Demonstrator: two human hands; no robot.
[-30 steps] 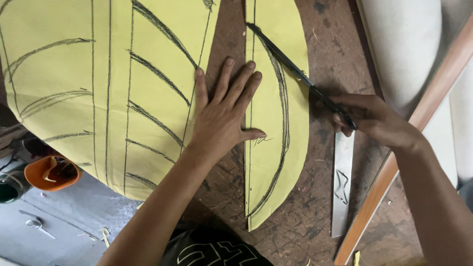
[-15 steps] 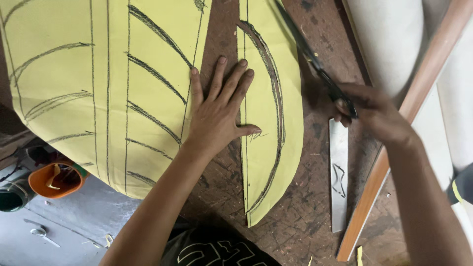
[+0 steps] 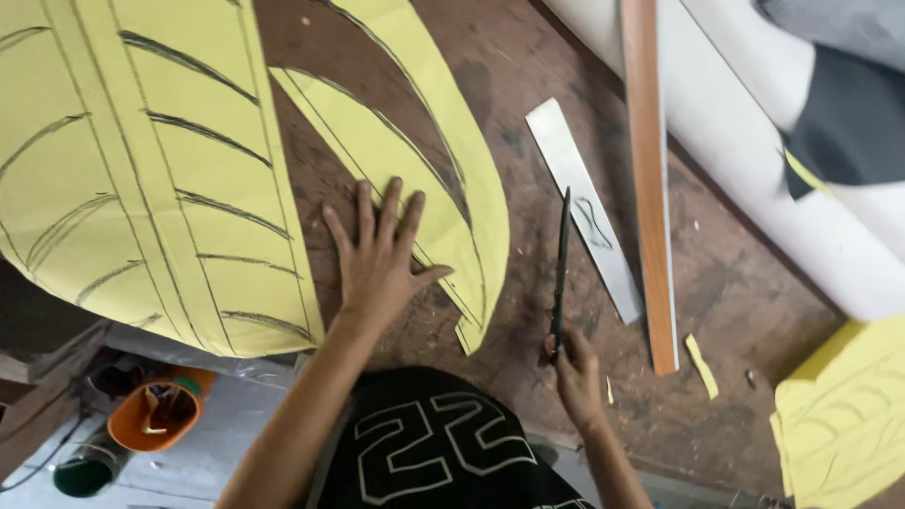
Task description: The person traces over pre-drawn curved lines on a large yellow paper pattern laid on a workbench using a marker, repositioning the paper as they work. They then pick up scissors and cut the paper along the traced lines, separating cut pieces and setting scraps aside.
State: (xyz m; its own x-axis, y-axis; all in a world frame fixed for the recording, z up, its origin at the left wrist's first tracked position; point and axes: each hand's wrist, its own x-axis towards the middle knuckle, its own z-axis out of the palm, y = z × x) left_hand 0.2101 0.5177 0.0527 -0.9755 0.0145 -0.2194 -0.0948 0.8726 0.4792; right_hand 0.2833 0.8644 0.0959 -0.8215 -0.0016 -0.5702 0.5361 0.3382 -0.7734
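Observation:
My left hand [image 3: 377, 259] lies flat, fingers spread, on a narrow curved strip of yellow paper [image 3: 443, 179] on a worn brown wooden table [image 3: 528, 113]. The strip bears black drawn lines and has split into two curved bands with table showing between them. A large yellow leaf-shaped sheet [image 3: 123, 170] with black veins lies to the left, apart from the strip. My right hand [image 3: 575, 372] grips the lower end of a thin dark blade [image 3: 562, 269], held near the table's front edge and pointing away from me, off the paper.
A flat metal ruler [image 3: 589, 212] lies right of the blade. A long wooden slat [image 3: 650, 179] lies beside it, then a white roll [image 3: 754, 160]. More yellow cut paper [image 3: 844, 424] sits at the bottom right. An orange bowl [image 3: 156, 415] and a green can [image 3: 85, 471] are below the table.
My right hand has pulled the blade off the far end of the strip and back toward me. The strip now shows as two separated bands. The view has tilted.

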